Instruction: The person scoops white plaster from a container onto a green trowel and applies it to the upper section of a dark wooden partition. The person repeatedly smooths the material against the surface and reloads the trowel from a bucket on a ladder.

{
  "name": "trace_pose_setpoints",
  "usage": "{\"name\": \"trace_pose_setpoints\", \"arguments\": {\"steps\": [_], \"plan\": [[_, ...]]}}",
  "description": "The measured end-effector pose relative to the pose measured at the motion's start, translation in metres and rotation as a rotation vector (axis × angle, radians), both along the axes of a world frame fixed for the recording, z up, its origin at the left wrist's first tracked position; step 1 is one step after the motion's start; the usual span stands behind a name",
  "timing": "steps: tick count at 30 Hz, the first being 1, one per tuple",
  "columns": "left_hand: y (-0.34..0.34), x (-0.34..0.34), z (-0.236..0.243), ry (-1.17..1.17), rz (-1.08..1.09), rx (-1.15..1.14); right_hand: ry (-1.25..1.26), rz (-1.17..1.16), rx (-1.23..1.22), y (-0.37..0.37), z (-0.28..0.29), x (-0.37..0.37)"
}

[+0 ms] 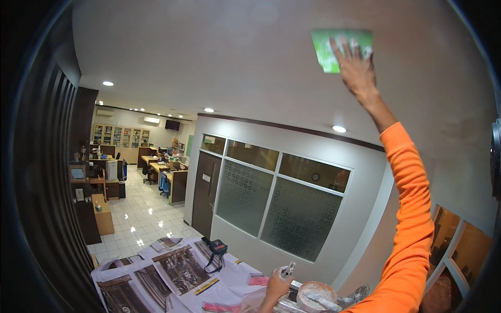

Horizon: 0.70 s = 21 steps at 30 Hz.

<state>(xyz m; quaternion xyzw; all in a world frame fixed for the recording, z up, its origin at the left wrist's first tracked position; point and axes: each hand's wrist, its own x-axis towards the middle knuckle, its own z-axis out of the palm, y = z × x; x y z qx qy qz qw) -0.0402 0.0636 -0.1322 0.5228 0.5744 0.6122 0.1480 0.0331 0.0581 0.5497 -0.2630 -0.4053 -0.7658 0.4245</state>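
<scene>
My right hand (357, 73) is raised at the end of an orange sleeve. Its whitened fingers lie spread along a green plastic putty spreader (324, 48), holding it flat against the white ceiling (224, 57). Low in front, my left hand (278, 286) is closed around a small grey, white-smeared thing (288, 269) whose kind is unclear. Just right of that hand stands a round tub (308, 288) with a white-caked rim. A white-smeared tool (324, 301) lies across it.
Printed sheeting (182, 268) covers a surface below, with a dark strapped bag (216, 247) on it. Ceiling lights (339, 129) are set nearby. A frosted-glass partition (271, 201) with a brown door (205, 193) stands ahead. Desks (162, 168) fill the far left; dark slats (49, 156) line the left.
</scene>
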Motion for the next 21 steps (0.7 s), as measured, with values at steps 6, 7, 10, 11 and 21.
{"name": "trace_pose_setpoints", "arguments": {"steps": [6,7,10,11,21], "plan": [[0.014,0.001,-0.015,0.01,0.048,0.029,-0.052,0.653,-0.212,0.017,-0.053,-0.005],[0.016,-0.002,-0.019,0.004,0.075,0.034,-0.104,0.9,-0.226,0.016,-0.059,-0.01],[-0.005,0.002,0.006,-0.053,-0.028,0.058,-0.267,1.99,-0.586,0.025,-0.075,-0.006],[-0.006,0.0,0.005,-0.047,-0.04,0.055,-0.33,2.41,-0.779,0.02,-0.077,-0.009],[-0.011,0.002,0.014,-0.034,0.019,0.023,-0.425,3.286,-0.93,-0.055,-0.097,-0.054]]}}
